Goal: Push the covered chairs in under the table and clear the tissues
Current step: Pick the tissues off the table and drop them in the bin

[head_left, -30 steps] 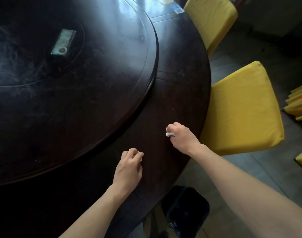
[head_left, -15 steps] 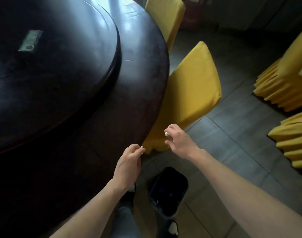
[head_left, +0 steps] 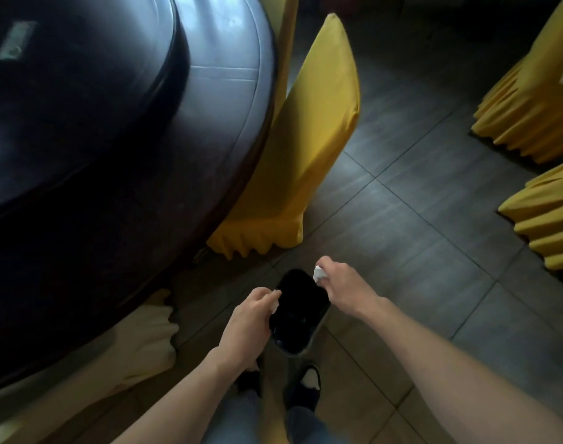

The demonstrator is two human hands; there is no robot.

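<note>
White tissues, two: left hand (head_left: 252,318) and right hand (head_left: 345,285) each pinch one above one black bin (head_left: 297,318)

Bare forearms (head_left: 466,376), blue jeans (head_left: 238,418), black shoes (head_left: 305,389)

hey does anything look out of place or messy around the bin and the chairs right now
Nothing is spilled or damaged. Each hand, left and right, holds a white tissue over the black bin. The yellow chair sits against the table. One pale chair cover differs from the yellow ones.
</note>
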